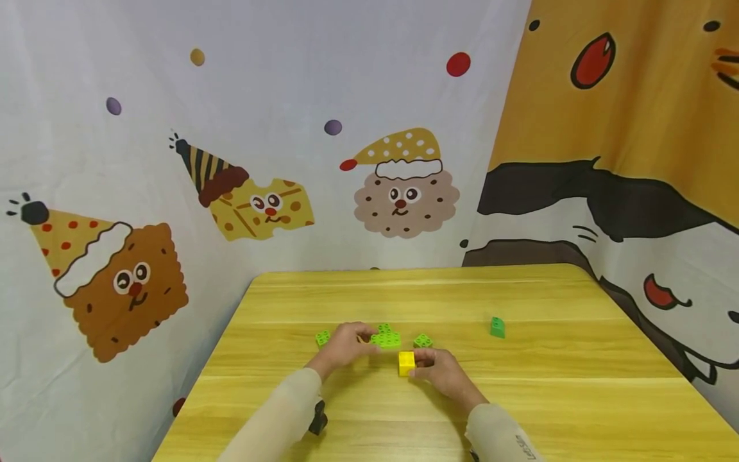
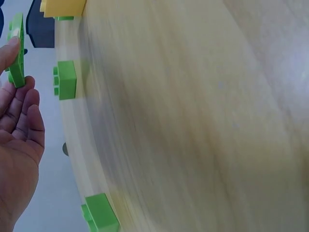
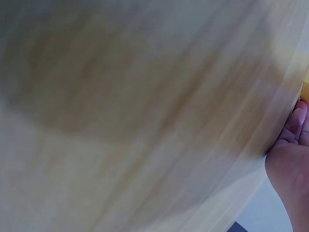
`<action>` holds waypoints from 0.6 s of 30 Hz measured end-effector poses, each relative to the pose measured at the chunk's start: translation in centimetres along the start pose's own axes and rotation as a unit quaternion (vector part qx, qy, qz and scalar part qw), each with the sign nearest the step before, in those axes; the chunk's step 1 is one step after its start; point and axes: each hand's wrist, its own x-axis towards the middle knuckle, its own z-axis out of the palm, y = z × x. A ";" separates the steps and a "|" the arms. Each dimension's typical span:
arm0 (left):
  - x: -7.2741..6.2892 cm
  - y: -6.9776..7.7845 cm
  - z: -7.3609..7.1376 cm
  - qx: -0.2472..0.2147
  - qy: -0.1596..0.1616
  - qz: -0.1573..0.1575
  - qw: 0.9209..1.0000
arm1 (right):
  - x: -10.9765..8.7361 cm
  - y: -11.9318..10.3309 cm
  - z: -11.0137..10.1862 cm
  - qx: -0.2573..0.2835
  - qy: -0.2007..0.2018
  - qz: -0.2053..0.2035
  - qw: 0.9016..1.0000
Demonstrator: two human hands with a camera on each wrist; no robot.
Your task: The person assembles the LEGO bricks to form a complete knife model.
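Observation:
My left hand (image 1: 345, 348) pinches a flat light-green toy brick (image 1: 388, 340) between thumb and fingers, raised above the table in the left wrist view. My right hand (image 1: 447, 375) grips a yellow toy brick (image 1: 407, 364) by its right side, a little nearer to me than the flat brick. At the right wrist view's edge, just a sliver of the yellow brick (image 3: 305, 92) shows beside the fingers. Behind the flat brick sits a small light-green brick (image 1: 384, 328), partly hidden. Another light-green brick (image 1: 423, 341) lies just beyond the yellow one.
A light-green brick (image 1: 322, 338) lies left of my left hand, and a darker green brick (image 1: 498, 327) stands farther right. The wooden table (image 1: 548, 410) reaches back to a wall cloth (image 1: 277, 96) printed with cartoon figures.

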 end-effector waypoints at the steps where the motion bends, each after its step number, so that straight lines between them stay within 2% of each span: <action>1: 0.0 0.1 0.1 0.001 0.000 0.000 1.000 | 0.0 0.0 0.0 0.000 0.000 0.000 1.000; 13: 0.1 0.6 1.3 0.015 -0.009 0.010 1.000 | -0.2 -0.4 0.0 0.010 -0.003 0.000 1.000; 18: 0.1 0.8 2.0 0.015 -0.025 0.020 0.999 | -0.4 -0.6 -0.1 0.006 -0.006 -0.018 1.000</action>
